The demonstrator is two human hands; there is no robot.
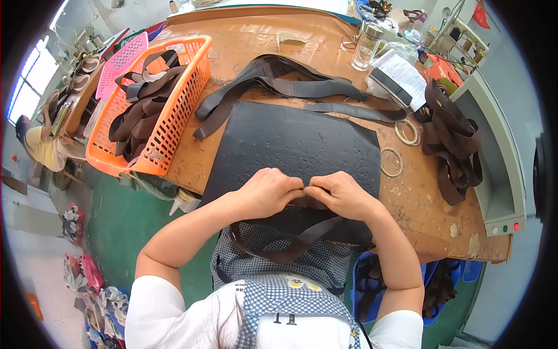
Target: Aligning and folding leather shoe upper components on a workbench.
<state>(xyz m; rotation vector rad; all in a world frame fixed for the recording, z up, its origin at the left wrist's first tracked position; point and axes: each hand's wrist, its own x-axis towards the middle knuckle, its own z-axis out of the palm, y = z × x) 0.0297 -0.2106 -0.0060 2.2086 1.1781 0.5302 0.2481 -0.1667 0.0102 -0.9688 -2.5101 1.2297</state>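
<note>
1. The brown strap [302, 235] sits at lower centre of the frame. Its top is pinched between both hands at the near edge of the black mat [290, 139], and the rest hangs in a loop down over the checked apron [279, 262].
2. My left hand [268, 192] has its fingers curled tight on the strap end, thumb tip meeting the right hand. Narrow grip, nothing spread.
3. My right hand [343, 195] does the same: fingers folded down, pinching the strap where the two hands touch.
4. To do this well, I judge: keep both pinches close together, press the strap flat against the mat, and keep the edges aligned so the hanging loop doesn't twist.
5. The exact fold or joint is hidden under the fingertips, so I cannot tell.
6. Further out: more dark straps [279, 87] at the mat's far edge, centre top.
7. An orange basket [174, 104] of straps sits upper left, and a brown strap pile [453, 139] right.
8. Two rings [401, 145] lie just right of the mat, with a glass jar [367, 46] at upper right.
</note>
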